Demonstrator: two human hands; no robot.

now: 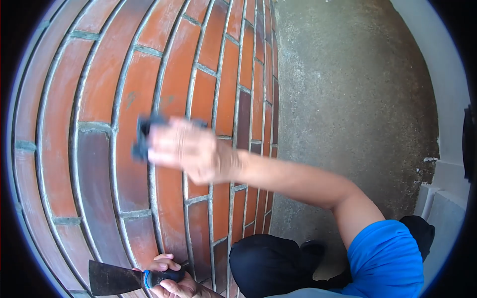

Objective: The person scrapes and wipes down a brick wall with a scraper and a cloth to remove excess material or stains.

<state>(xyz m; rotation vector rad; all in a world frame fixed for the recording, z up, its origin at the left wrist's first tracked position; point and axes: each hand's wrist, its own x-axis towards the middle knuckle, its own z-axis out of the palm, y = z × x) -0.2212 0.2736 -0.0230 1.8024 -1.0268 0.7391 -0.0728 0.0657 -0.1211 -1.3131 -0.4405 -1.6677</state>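
My right hand [194, 151], smeared by motion, presses a dark grey cloth [143, 139] against the brick wall [171, 64]. The cloth looks bunched under the fingers, and its exact shape is blurred. Low in the view, my left hand [174, 282] is closed around the black handle of a putty knife [117, 278]. Its wide, dark blade points left, and a blue band rings the base of the handle. Part of the left hand is cut off by the bottom edge.
Orange-red and dark purple bricks with grey mortar joints fill the left side. A rough concrete floor [343, 89] runs along the wall's foot. At the right stands a pale wall [449, 99]. My dark-trousered knee [263, 263] is close to the bricks.
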